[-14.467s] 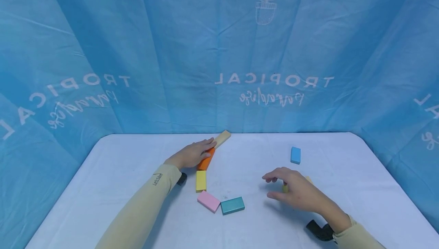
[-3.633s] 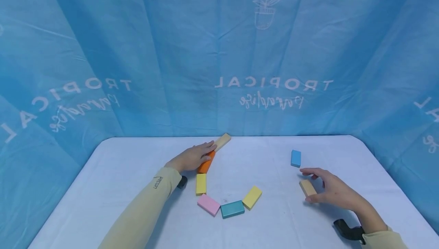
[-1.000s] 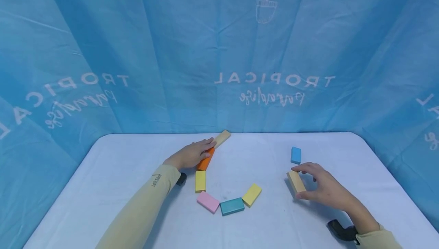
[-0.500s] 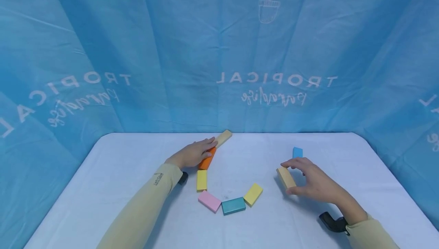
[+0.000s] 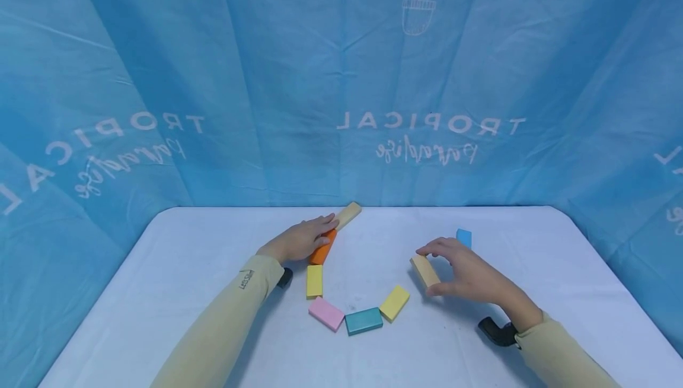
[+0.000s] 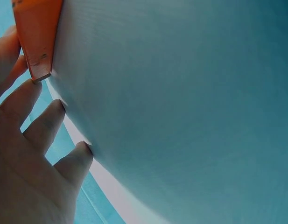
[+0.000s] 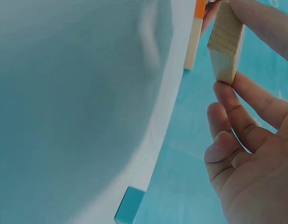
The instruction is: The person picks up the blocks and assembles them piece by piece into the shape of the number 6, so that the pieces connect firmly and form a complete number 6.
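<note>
My right hand (image 5: 469,272) pinches a plain wooden block (image 5: 425,270) between thumb and fingers, just above the table. In the right wrist view the same wooden block (image 7: 225,44) is between thumb and fingertips, the other fingers loosely bent. My left hand (image 5: 301,239) rests at an orange block (image 5: 323,248) with fingers extended, partly covering it; fingertips touch its end in the left wrist view. Another wooden block (image 5: 349,216) lies beyond those fingers. A curve runs from the orange block through a yellow block (image 5: 315,282), a pink block (image 5: 326,314), a teal block (image 5: 364,321) and a second yellow block (image 5: 395,304).
A blue block (image 5: 464,238) stands behind the right hand, partly hidden by it. The white table (image 5: 213,228) ends at a blue curtain (image 5: 267,79) with mirrored lettering. Black wrist cameras, such as the right one (image 5: 497,333), sit under the wrists.
Over the last seconds my right hand took up the wooden block at the right and carried it left. Earlier, the second yellow block came to the teal block's end. The left hand stays put.
</note>
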{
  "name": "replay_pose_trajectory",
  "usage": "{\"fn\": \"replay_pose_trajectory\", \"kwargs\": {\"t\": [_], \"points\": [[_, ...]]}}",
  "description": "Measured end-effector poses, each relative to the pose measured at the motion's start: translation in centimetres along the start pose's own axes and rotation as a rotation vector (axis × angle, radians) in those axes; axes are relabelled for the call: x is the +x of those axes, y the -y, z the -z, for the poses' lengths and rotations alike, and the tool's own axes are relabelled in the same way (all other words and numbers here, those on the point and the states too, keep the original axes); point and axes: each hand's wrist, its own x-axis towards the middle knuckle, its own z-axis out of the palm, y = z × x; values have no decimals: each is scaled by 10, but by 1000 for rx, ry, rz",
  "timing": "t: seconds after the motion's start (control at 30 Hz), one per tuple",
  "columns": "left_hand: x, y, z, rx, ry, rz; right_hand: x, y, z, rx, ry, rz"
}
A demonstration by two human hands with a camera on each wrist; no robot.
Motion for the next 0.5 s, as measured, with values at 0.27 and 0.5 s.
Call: {"fn": "replay_pose_trajectory", "kwargs": {"t": [0.27, 0.5], "points": [[2, 0, 0, 4, 13, 4, 13, 4, -5, 3, 13, 15], [3, 1, 0, 1, 17, 5, 22, 10, -9, 15, 33, 11]]}}
